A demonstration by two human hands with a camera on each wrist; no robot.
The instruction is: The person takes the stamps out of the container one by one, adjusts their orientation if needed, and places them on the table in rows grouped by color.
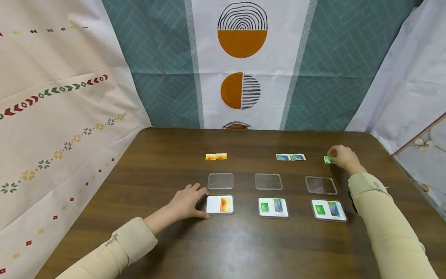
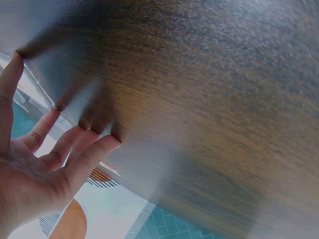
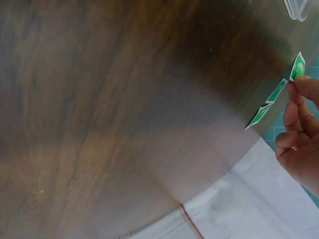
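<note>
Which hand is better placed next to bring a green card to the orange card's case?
Likely the right hand: it pinches a green card. The left hand, touching the case, is farther from that card.

Soft, even light fills the clear head view; pale glare sits on the near part of the table (image 1: 240, 244), and a dim shadow lies beside the left sleeve (image 1: 115, 252). In the left wrist view, the left hand (image 2: 42, 167) throws dark, soft-edged shadows, with bluish-white sheen towards top right. The right wrist view is dimmer, the table blurred
</note>
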